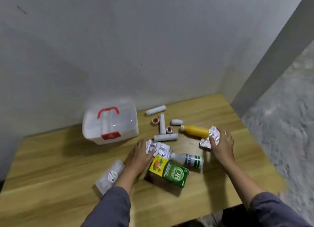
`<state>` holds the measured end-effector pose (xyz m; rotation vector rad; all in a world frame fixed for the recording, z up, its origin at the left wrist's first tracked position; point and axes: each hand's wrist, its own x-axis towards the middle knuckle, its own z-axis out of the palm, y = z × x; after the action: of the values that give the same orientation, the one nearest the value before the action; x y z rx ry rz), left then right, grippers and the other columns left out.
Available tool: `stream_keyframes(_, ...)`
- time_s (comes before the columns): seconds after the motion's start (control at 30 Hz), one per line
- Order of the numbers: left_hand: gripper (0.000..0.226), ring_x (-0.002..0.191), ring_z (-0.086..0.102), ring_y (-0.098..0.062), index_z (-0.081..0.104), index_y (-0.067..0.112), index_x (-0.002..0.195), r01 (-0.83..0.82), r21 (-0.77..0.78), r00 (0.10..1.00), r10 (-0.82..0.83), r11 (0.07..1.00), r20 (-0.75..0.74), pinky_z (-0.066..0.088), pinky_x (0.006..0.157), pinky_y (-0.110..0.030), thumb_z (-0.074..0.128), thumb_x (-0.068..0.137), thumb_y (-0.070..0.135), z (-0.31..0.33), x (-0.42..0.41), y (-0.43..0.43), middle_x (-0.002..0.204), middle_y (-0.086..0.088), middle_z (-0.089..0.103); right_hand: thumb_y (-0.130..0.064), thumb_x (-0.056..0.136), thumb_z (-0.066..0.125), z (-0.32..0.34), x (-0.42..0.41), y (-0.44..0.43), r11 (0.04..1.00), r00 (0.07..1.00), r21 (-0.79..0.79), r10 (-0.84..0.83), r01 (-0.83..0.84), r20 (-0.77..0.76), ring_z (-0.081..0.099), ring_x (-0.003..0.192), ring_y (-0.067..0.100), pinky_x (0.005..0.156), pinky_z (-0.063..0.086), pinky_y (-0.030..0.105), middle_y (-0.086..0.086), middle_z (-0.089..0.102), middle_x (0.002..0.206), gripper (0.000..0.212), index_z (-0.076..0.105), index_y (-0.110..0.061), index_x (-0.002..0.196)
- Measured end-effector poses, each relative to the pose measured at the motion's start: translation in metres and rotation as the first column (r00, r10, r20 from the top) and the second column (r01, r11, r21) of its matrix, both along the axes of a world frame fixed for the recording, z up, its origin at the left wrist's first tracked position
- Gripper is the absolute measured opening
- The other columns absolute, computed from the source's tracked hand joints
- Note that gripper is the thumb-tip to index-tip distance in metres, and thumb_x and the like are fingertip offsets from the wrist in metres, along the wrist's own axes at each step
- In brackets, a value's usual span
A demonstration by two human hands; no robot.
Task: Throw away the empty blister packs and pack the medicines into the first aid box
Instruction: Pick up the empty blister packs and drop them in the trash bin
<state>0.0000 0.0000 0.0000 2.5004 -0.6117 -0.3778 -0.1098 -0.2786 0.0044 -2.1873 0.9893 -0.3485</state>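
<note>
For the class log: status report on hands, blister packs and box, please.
Left hand on blister packs; right hand grasping foil pack. First aid box shut. Nothing blocking.

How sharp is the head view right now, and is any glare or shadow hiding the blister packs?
Head view: soft overall, wide-angle bending at the edges; hands cast shadows on the table; foil blister packs under the right hand glint but stay readable; box lid shows mild glare.
</note>
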Motion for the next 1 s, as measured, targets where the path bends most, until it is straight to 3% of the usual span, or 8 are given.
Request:
stream_keyframes(0.17,0.060,0.127,0.045,-0.030,0.044,0.012,0.138,-0.116,-0.113,0.992,0.121,0.987,0.042,0.039,0.100,-0.036,0.066,0.086,0.033,0.014,0.018,-0.008,0.141,-0.009,0.044,-0.033,0.090,0.052,0.012,0.006,-0.007,0.998,0.997,0.045,-0.041,0.044,-0.069,0.001,0.144,0.038,0.116,0.009,0.043,0.030,0.011,0.153,0.058,0.029,-0.020,0.143)
stream_keyframes(0.3,0.073,0.147,0.020,-0.029,0.041,0.014,0.143,-0.168,-0.223,0.985,0.169,0.960,-0.017,0.022,0.117,-0.038,0.073,0.081,0.033,0.023,0.014,-0.015,0.156,-0.012,0.028,-0.043,0.090,0.049,0.025,0.009,-0.001,0.998,0.998,-0.031,-0.061,0.060,-0.035,-0.005,0.145,0.035,0.117,0.000,0.046,0.024,0.000,0.156,0.064,0.022,-0.023,0.145)
stream_keyframes(0.37,0.071,0.146,0.021,-0.029,0.046,0.015,0.141,-0.273,-0.064,0.953,0.261,0.960,-0.152,0.023,0.117,-0.037,0.076,0.078,0.032,-0.059,-0.008,-0.003,0.155,-0.011,0.030,-0.042,0.089,0.052,-0.057,-0.004,0.017,0.994,0.963,0.065,-0.065,0.085,-0.262,-0.001,0.145,0.033,0.117,0.001,0.047,0.020,0.005,0.157,0.066,0.025,-0.021,0.145)
stream_keyframes(0.47,0.063,0.128,0.041,-0.025,0.061,0.012,0.126,-0.382,-0.174,0.921,0.358,0.908,-0.154,0.029,0.103,-0.021,0.084,0.069,0.024,-0.063,-0.021,0.003,0.140,-0.011,0.042,-0.031,0.081,0.065,-0.061,-0.014,0.025,0.988,0.987,0.102,-0.102,0.114,-0.121,0.018,0.140,0.034,0.116,0.016,0.047,0.019,0.023,0.151,0.061,0.042,-0.014,0.135)
stream_keyframes(0.53,0.059,0.115,0.041,-0.018,0.064,0.009,0.119,-0.405,-0.217,0.909,0.365,0.888,-0.200,0.025,0.092,-0.009,0.086,0.065,0.014,-0.055,-0.015,-0.006,0.128,-0.009,0.040,-0.023,0.077,0.070,-0.055,-0.008,0.019,0.976,0.988,0.156,-0.147,0.152,-0.048,0.025,0.136,0.033,0.112,0.025,0.041,0.016,0.027,0.147,0.060,0.047,-0.010,0.131)
stream_keyframes(0.67,0.054,0.106,0.038,-0.014,0.066,0.007,0.112,-0.404,-0.227,0.906,0.354,0.886,-0.231,0.026,0.088,-0.006,0.086,0.062,0.004,-0.051,-0.011,-0.008,0.118,-0.003,0.031,-0.013,0.075,0.073,-0.055,-0.010,0.021,0.962,0.984,0.214,-0.179,0.169,0.027,0.043,0.122,0.028,0.101,0.032,0.026,0.015,0.027,0.142,0.063,0.046,-0.005,0.130)
stream_keyframes(0.8,0.048,0.102,0.045,-0.016,0.067,0.004,0.109,-0.471,-0.249,0.868,0.394,0.846,-0.303,0.028,0.080,-0.001,0.082,0.063,-0.004,-0.050,-0.006,-0.006,0.114,-0.006,0.041,-0.011,0.073,0.075,-0.053,-0.010,0.019,0.952,0.979,0.246,-0.200,0.183,0.044,0.044,0.120,0.027,0.096,0.030,0.020,0.014,0.028,0.141,0.065,0.046,-0.006,0.131)
stream_keyframes(1.0,0.042,0.104,0.060,-0.024,0.068,0.008,0.106,-0.518,-0.327,0.830,0.373,0.790,-0.415,0.042,0.084,-0.021,0.079,0.067,-0.007,-0.043,-0.015,-0.001,0.111,-0.012,0.067,-0.008,0.072,0.075,-0.044,-0.023,0.020,0.948,0.977,0.258,-0.208,0.188,0.054,0.042,0.123,0.026,0.096,0.028,0.019,0.016,0.028,0.140,0.066,0.045,-0.005,0.131)
